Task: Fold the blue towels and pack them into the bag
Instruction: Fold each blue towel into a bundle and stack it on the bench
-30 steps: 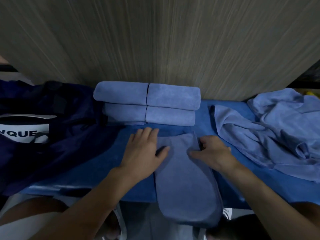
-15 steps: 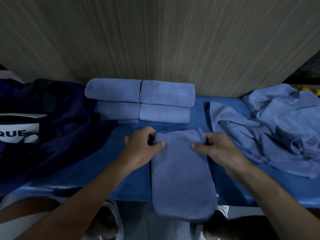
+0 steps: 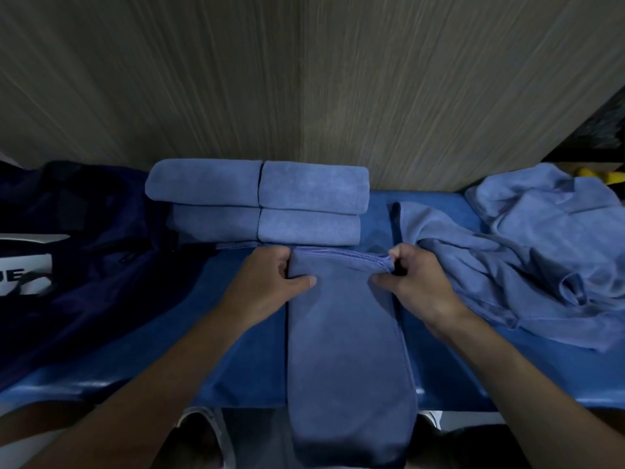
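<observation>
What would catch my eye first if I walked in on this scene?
Two hands in the middle: the left hand and right hand each pinch a far corner of a long towel that hangs over the near edge of the blue table. Behind it sit four folded towels stacked two by two, with a heap of loose towels at the right and a dark bag at the left.

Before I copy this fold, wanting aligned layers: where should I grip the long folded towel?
Probably the far corners of the long folded towel, from either side, where the left hand and right hand pinch: its layered hems meet there.
</observation>
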`<state>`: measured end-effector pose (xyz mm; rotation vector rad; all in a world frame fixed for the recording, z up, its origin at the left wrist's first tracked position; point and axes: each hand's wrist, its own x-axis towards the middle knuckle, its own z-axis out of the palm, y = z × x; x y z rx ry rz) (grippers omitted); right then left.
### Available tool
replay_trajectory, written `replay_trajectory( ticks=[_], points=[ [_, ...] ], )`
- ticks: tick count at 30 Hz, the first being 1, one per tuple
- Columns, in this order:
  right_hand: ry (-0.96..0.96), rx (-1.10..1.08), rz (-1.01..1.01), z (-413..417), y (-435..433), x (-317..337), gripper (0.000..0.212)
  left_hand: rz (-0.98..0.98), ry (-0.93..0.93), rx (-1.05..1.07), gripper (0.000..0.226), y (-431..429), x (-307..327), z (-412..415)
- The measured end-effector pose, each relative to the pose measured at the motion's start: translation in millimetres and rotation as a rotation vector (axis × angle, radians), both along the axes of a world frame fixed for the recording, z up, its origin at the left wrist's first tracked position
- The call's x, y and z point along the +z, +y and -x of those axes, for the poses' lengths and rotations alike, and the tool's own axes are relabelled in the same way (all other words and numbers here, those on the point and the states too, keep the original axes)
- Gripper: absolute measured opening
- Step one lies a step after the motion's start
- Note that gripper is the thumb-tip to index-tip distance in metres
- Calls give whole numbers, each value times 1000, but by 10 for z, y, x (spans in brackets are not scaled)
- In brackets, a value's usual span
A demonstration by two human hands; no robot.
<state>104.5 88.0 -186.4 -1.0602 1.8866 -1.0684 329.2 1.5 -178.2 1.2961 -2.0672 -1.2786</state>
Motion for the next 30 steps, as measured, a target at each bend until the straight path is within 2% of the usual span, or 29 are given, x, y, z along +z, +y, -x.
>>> replay_trajectory(
  ticks=[3, 8, 11, 14, 16, 18, 21, 24, 28, 30],
  points=[
    [-34, 4, 18, 16, 11, -20, 26, -2, -14, -11, 36, -25, -11, -40],
    [-64, 122, -39, 47, 46, 23, 29, -17, 33, 3, 30, -7, -9, -46],
    [-9, 156, -50, 41, 57, 39, 14, -28, 69, 6, 26, -16, -23, -60],
    [18, 115, 24, 19, 36, 55, 10, 2, 102, 59, 34, -22, -16, -68],
    [-16, 96, 100, 1, 17, 86, 11, 40, 119, 87, 27, -24, -24, -57],
    [-52, 100, 142, -15, 8, 93, 16, 9, 145, 57, 17, 1, -16, -46],
    [-39, 123, 177, -18, 12, 60, 17, -7, 132, -30, 29, 25, -34, -61],
    [-40, 132, 228, -3, 7, 25, 26, 1, 156, -2, 26, 24, -48, -82],
    [2, 178, 288, 33, 17, -47, 39, 92, 174, 28, 11, 40, -71, -93],
    [23, 215, 309, 47, 43, -99, 47, 114, 203, 32, 18, 58, -97, -105]
  ],
)
